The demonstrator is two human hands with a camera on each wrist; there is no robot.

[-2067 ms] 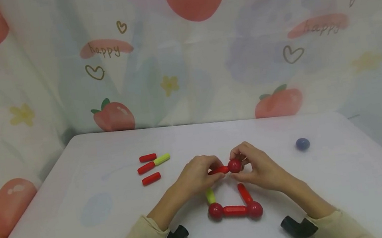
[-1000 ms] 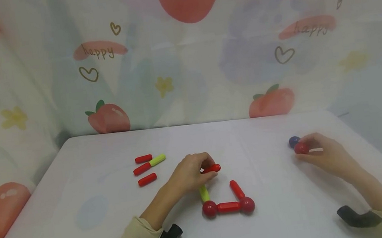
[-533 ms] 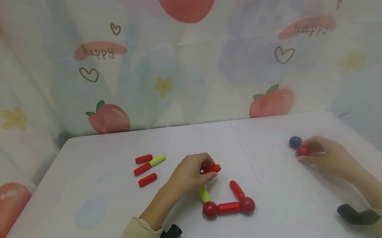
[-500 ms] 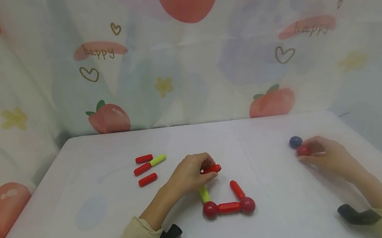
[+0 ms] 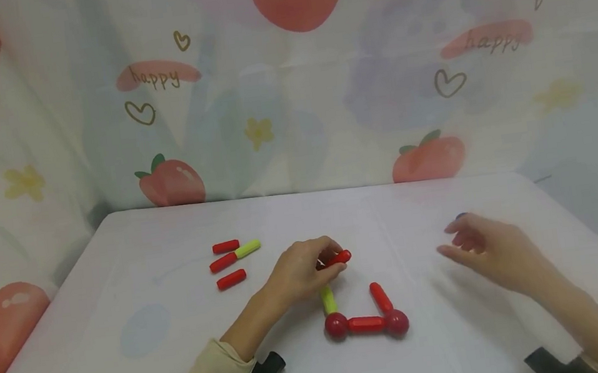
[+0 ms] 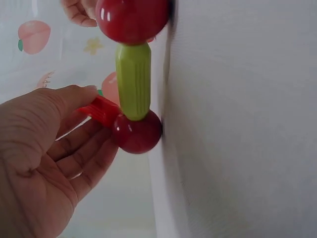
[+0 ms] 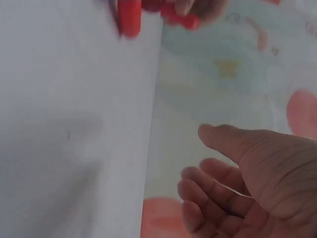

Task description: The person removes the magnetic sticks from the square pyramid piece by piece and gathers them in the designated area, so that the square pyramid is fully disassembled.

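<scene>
My left hand (image 5: 304,268) pinches a red rod (image 5: 341,258) between thumb and fingers. In the left wrist view that rod (image 6: 101,110) meets a red ball (image 6: 137,133), which also joins a yellow-green rod (image 6: 133,82). From there the frame runs through a front-left red ball (image 5: 337,326), a red rod (image 5: 366,324) and another red ball (image 5: 397,323). A further red rod (image 5: 381,297) slants up from this last ball. My right hand (image 5: 491,249) hovers at the right with fingers loosely bent, holding nothing. It hides most of a blue ball (image 5: 460,215); the loose red ball is not visible.
Loose red rods (image 5: 231,279) and a yellow-green rod (image 5: 248,248) lie left of the left hand. A fruit-printed curtain (image 5: 286,87) hangs behind the white table (image 5: 117,267). Dark curved pieces (image 5: 267,369) sit at both wrists.
Earlier my right hand carried a red ball from the left hand's rod to beside the blue ball. Now its fingers have let go and it has come slightly left. The left hand keeps its grip.
</scene>
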